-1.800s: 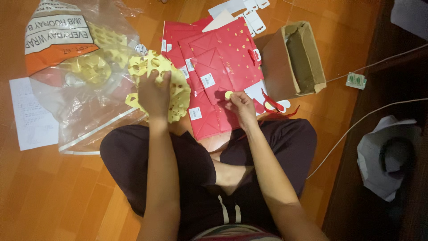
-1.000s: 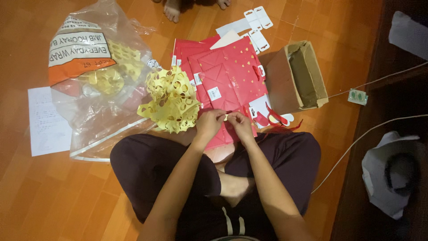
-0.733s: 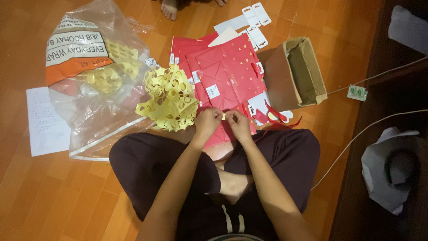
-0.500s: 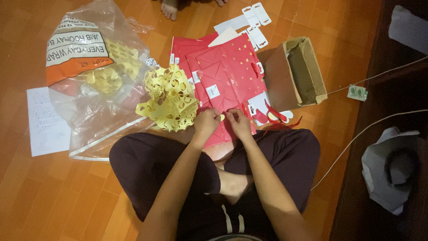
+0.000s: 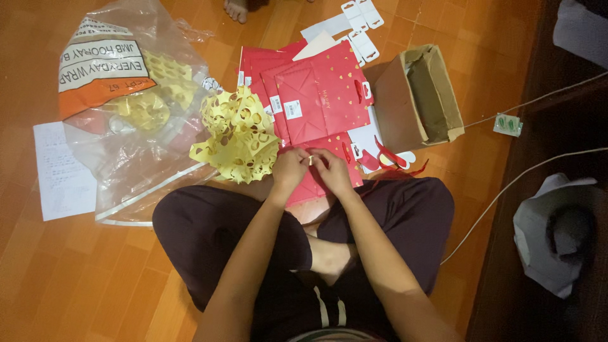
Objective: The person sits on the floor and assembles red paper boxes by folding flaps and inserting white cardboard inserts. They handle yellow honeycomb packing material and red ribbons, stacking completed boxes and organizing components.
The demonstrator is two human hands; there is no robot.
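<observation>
I sit cross-legged on a wooden floor. My left hand (image 5: 289,168) and my right hand (image 5: 330,168) meet over the lower edge of a stack of red paper gift bags (image 5: 316,101). Together their fingertips pinch a tiny pale piece (image 5: 310,160). A yellow cut-out paper decoration (image 5: 237,136) lies on the floor just left of my left hand, touching it. Red ribbon handles (image 5: 386,158) lie to the right of my right hand.
A clear plastic bag (image 5: 130,114) with more yellow decorations lies at left, beside a white sheet (image 5: 60,171). An open cardboard box (image 5: 421,95) stands at right. White card pieces (image 5: 351,22), another person's foot (image 5: 237,9), a cable (image 5: 506,190) and white plastic bag (image 5: 557,228) are around.
My left hand let go of the yellow decoration, which now lies on the floor, and moved right to join my right hand. Since then both hands stay together on the small piece.
</observation>
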